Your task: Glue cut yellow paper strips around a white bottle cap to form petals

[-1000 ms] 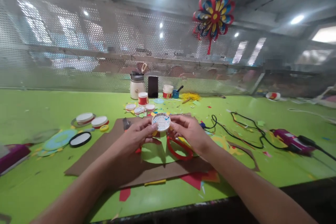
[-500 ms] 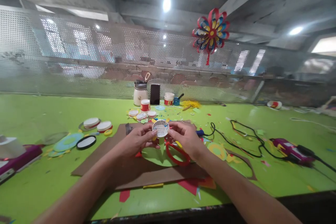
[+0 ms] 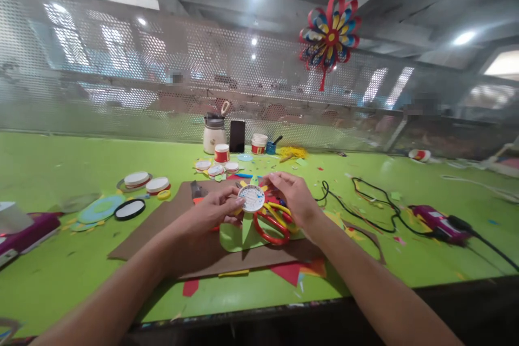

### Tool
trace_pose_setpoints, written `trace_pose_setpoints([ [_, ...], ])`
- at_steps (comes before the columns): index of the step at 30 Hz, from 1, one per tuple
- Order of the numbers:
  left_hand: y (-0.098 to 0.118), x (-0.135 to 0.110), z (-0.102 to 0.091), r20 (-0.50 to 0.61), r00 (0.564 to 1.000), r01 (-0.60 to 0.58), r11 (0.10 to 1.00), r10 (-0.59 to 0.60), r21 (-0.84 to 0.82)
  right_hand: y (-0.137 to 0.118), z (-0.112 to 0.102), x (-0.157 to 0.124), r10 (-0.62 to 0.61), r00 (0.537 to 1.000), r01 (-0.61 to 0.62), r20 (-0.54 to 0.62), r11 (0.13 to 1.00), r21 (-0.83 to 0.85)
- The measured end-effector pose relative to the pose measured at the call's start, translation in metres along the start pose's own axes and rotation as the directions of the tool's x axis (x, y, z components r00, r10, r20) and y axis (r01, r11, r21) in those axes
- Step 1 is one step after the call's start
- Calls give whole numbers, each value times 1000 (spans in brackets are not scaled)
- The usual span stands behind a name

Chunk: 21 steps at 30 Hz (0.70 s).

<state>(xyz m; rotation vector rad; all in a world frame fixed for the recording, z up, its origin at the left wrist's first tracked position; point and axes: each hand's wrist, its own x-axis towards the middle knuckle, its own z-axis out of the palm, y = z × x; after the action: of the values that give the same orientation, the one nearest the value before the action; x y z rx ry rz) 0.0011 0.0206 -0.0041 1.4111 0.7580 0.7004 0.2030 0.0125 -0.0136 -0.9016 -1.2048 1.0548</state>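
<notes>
Two hands are at work at the middle of the near half of the table. The left hand (image 3: pixel 222 205) grips the left edge of one white disc (image 3: pixel 252 198) between thumb and fingers, its blue-flecked face towards the viewer. The right hand (image 3: pixel 295 200) stands partly open, fingers loosely curved, just right of the disc; contact with the pieces behind it cannot be told. Two green points show at the disc's rim, one far, one near; their fixing cannot be seen.

Just right of and nearer than the disc lies one red loop handle (image 3: pixel 272 236). Below are one green sheet (image 3: pixel 230 239) and one brown board (image 3: pixel 162 238).

To the left: two white-topped round containers (image 3: pixel 157 185), one yellow ring (image 3: pixel 164 194), one black-rimmed disc (image 3: pixel 130 209) and one purple power strip (image 3: pixel 36 232). To the right: one purple tool (image 3: pixel 440 223) on a black cable.

Beyond the hands: three white lids (image 3: pixel 215 171), two upright red-and-white tubs (image 3: pixel 221 154), one lidded jar (image 3: pixel 214 138), one upright phone (image 3: pixel 237 137) and one blue pot (image 3: pixel 271 147). A third tub lies tipped, far right. One paper flower (image 3: pixel 331 38) hangs above.
</notes>
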Motion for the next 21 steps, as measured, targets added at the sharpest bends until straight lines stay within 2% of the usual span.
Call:
trace_pose_setpoints([
  [6, -4, 0, 3, 97, 995, 1, 989, -15, 149, -4, 1, -3, 42, 998, -42, 39, 999, -10],
  [11, -5, -3, 2, 95, 995, -47, 978, 28, 203, -7, 2, -6, 34, 998, -33, 46, 999, -25],
  [17, 1, -10, 11, 38, 999, -21, 985, 14, 170, -8, 1, -7, 31, 999, -30, 23, 999, -29],
  [21, 1, -10, 13, 67, 998, 11, 998, -16, 67, -7, 1, -7, 33, 999, -32, 23, 999, -13],
])
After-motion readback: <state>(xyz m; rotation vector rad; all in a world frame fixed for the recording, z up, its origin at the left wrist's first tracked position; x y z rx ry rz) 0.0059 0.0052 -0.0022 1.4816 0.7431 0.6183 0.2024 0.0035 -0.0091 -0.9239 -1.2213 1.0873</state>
